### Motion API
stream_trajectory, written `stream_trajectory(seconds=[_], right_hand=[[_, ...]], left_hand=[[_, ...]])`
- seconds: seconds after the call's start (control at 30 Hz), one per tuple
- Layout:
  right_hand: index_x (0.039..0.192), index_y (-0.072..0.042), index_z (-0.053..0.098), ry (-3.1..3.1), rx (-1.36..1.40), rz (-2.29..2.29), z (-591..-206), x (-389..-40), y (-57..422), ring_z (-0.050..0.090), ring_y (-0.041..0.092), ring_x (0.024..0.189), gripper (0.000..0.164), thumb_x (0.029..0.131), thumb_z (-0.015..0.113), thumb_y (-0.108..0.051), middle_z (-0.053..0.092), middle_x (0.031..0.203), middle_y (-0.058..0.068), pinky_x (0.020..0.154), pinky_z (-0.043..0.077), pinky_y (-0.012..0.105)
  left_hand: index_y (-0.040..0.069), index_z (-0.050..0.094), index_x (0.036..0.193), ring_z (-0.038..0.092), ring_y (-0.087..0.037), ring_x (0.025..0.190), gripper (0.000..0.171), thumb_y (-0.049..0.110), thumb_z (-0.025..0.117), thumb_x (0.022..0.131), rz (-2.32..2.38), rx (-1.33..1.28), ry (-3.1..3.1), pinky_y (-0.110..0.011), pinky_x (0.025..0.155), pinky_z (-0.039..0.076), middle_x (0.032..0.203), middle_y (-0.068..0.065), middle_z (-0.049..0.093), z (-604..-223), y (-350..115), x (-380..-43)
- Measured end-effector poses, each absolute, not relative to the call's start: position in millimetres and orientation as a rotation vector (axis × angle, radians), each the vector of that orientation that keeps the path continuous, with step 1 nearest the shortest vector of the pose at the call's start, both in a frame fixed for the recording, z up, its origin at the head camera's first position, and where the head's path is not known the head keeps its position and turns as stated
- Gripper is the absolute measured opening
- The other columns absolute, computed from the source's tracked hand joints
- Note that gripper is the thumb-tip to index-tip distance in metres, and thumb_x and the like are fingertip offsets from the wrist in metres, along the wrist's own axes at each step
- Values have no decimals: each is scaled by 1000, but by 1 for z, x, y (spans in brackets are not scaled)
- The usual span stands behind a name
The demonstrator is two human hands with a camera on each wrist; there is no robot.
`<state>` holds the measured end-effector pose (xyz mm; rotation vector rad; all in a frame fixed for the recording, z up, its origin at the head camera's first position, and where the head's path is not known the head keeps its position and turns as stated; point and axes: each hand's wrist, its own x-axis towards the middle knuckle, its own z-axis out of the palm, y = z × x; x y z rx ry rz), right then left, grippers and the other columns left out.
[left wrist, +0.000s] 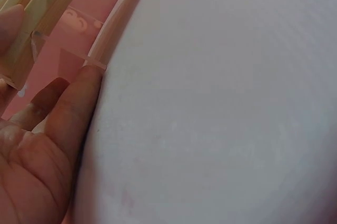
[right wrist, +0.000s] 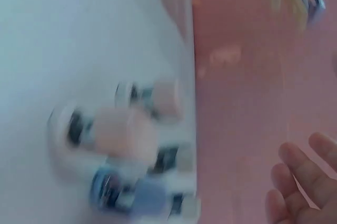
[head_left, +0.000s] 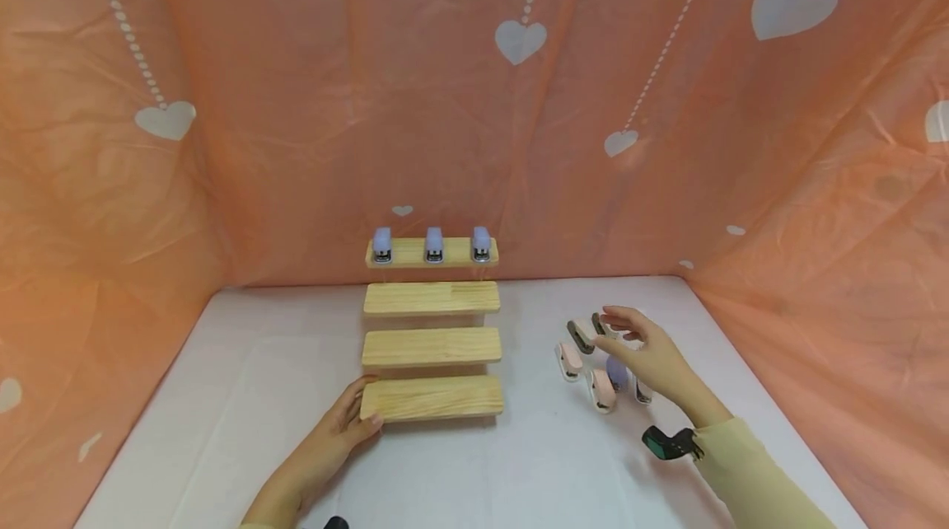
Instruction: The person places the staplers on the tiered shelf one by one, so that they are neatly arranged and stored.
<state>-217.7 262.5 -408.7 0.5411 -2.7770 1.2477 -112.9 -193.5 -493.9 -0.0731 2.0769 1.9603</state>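
Note:
A wooden display shelf (head_left: 432, 345) with stepped boards stands mid-table. Three small lavender staplers (head_left: 433, 245) are lined up along its top board. My left hand (head_left: 335, 428) holds the left end of the lowest board, thumb at the front edge and fingers behind; the left wrist view shows fingertips at a clear support (left wrist: 97, 64). My right hand (head_left: 652, 358), fingers spread and holding nothing, hovers over a group of mini staplers on the right. Among them are pink staplers (head_left: 602, 390), a lavender stapler (head_left: 616, 373) and a pale stapler with dark parts (head_left: 582, 336), partly covered by the hand.
A white cloth (head_left: 296, 364) covers the table. Orange-pink curtains (head_left: 445, 100) with white hearts enclose the back and both sides. A dark device (head_left: 669, 442) is strapped on the right wrist. The right wrist view is blurred.

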Motion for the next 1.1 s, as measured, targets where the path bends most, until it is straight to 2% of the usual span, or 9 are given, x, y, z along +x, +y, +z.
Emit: stream_trajectory(seconds=[0.1,0.33,0.47,0.83,0.97,1.1], right_hand=[[138,-8,47,-2773,479,1215,-416,-214,281,51,32,122,55,94,65,-34,57,132,15,96,43,44],[138,-6,47,-2802,318,1255,-441,-206,313,51,31,120,56,96,60,-40,56,133,15,87,44,16],[139,-2,46,-2803,254,1294,-453,-200,322,51,32,120,56,96,60,-37,56,132,17,86,43,11],[138,-3,47,-2807,174,1317,-467,-193,326,55,30,113,57,94,64,-34,60,127,17,85,46,19],[140,-4,46,-2855,117,1340,-469,-191,325,56,32,112,59,93,65,-36,57,129,19,89,50,36],[142,-5,43,-2888,74,1371,-471,-190,326,55,38,115,63,93,65,-38,52,134,21,92,48,53]], left_hand=[[30,31,147,18,-38,142,68,34,67,90,1958,-72,2090,-55,114,18,158,-20,16,-494,-194,-113],[28,29,147,18,-41,142,68,33,67,90,1938,-60,2115,-57,113,19,157,-22,15,-492,-194,-112],[28,30,147,18,-41,142,68,33,67,91,1946,-67,2103,-56,112,21,158,-21,15,-492,-194,-112],[26,31,147,21,-38,142,67,29,67,90,1970,-99,2087,-50,111,28,158,-19,16,-492,-192,-111],[25,29,148,18,-37,142,68,29,66,91,1957,-66,2105,-51,112,25,159,-19,14,-492,-193,-113],[24,26,149,16,-35,143,70,29,66,92,1947,-50,2099,-49,113,24,159,-18,12,-492,-194,-115]])
